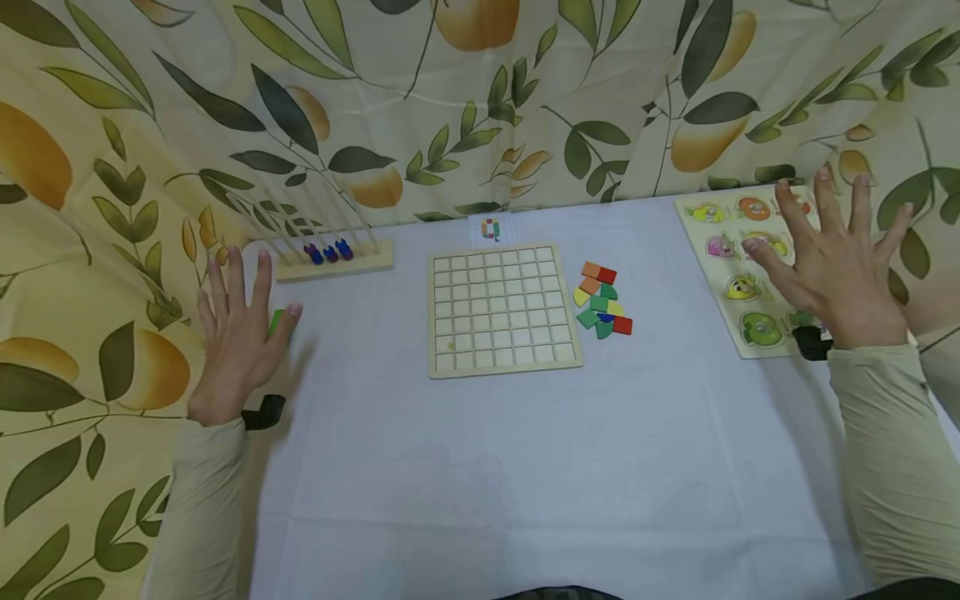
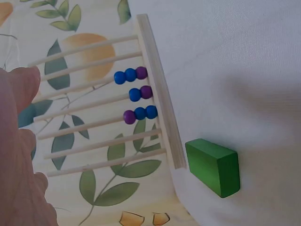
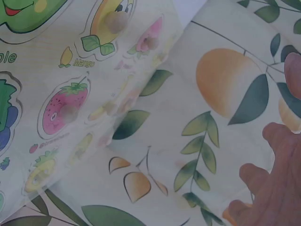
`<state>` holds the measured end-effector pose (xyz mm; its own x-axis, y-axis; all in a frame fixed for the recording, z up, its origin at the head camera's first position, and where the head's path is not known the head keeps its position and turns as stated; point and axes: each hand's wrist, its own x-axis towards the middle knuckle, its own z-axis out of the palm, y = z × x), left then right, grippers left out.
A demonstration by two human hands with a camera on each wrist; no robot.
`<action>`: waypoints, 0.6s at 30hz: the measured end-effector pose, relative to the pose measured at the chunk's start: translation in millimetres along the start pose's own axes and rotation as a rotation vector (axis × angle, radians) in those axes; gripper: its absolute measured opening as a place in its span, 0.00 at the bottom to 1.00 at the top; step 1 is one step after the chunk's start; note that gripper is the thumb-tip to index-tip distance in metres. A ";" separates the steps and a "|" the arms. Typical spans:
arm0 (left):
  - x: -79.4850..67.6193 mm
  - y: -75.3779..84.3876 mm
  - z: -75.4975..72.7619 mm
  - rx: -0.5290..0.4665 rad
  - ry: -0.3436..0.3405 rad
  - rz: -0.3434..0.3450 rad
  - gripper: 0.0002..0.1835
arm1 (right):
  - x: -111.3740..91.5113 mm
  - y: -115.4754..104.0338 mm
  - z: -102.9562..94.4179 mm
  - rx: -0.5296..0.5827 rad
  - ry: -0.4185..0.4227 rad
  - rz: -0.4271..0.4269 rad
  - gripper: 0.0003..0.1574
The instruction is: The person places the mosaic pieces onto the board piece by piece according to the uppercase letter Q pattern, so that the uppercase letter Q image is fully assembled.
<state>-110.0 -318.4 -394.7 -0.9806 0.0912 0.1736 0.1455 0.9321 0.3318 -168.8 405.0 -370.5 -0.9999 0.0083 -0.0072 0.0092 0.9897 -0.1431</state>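
Observation:
My left hand [image 1: 243, 350] is raised at the table's left side with fingers spread, holding nothing. Beneath it, partly hidden in the head view, lies a green block [image 2: 214, 167]. Just beyond stands a wooden bead rack [image 2: 162, 101] with blue and purple beads on its rods. On the right, my right hand [image 1: 843, 279] hovers, fingers spread and holding nothing, over a fruit puzzle board [image 1: 735, 312], covering part of it. Between the hands lie a wooden grid board [image 1: 506, 372] with bare cells and, at its right, a loose pile of coloured pieces [image 1: 600, 304].
A small card [image 1: 491, 231] with a coloured pattern lies behind the grid board. Fruit-patterned cloth [image 1: 465, 125] hangs at the back and left of the table. White cloth [image 1: 480, 467] covers the tabletop.

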 end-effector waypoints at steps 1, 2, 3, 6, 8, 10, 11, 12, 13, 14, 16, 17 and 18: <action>-0.1 0.6 -0.2 -0.001 -0.001 -0.002 0.45 | -0.1 0.4 -0.6 0.000 0.001 -0.001 0.63; -0.2 1.0 -0.3 -0.001 -0.002 -0.002 0.45 | -0.3 0.7 -1.4 -0.003 0.000 -0.003 0.63; -0.2 1.2 -0.4 -0.004 -0.003 -0.003 0.44 | -0.7 1.1 -2.3 -0.003 0.005 -0.005 0.62; -1.2 3.0 1.5 -0.012 -0.018 -0.010 0.44 | -4.7 3.8 -4.5 -0.003 0.009 -0.011 0.61; -1.5 3.6 2.3 -0.011 -0.025 -0.015 0.44 | -6.8 6.2 -6.0 -0.001 0.006 -0.013 0.61; -2.1 4.5 2.3 -0.007 -0.030 -0.020 0.44 | -9.3 8.5 -6.5 0.008 0.001 -0.009 0.61; -2.3 4.8 2.2 -0.006 -0.032 -0.022 0.45 | -10.1 9.8 -6.7 0.013 -0.002 -0.007 0.61; -2.5 5.0 2.1 -0.007 -0.031 -0.022 0.45 | -11.3 10.7 -6.4 0.016 0.000 -0.005 0.61; -2.6 5.3 2.1 -0.008 -0.031 -0.022 0.45 | -11.6 11.8 -6.3 0.021 0.002 -0.006 0.61; -2.7 5.5 2.3 -0.011 -0.030 -0.021 0.45 | -11.9 12.4 -6.2 0.021 -0.001 -0.005 0.61; -2.8 5.8 3.0 -0.016 -0.029 -0.021 0.45 | -12.5 12.7 -4.7 0.026 -0.006 -0.006 0.60; -3.0 5.9 3.7 -0.021 -0.029 -0.020 0.45 | -12.0 12.8 -3.8 0.026 -0.011 -0.008 0.60; -3.1 5.9 4.7 -0.026 -0.028 -0.018 0.45 | -11.7 12.5 -2.7 0.020 -0.017 -0.009 0.59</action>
<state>-106.7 -311.5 -397.6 -0.9864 0.0843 0.1411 0.1303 0.9241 0.3592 -157.0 417.7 -369.5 -0.9997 -0.0035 -0.0222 0.0002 0.9866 -0.1630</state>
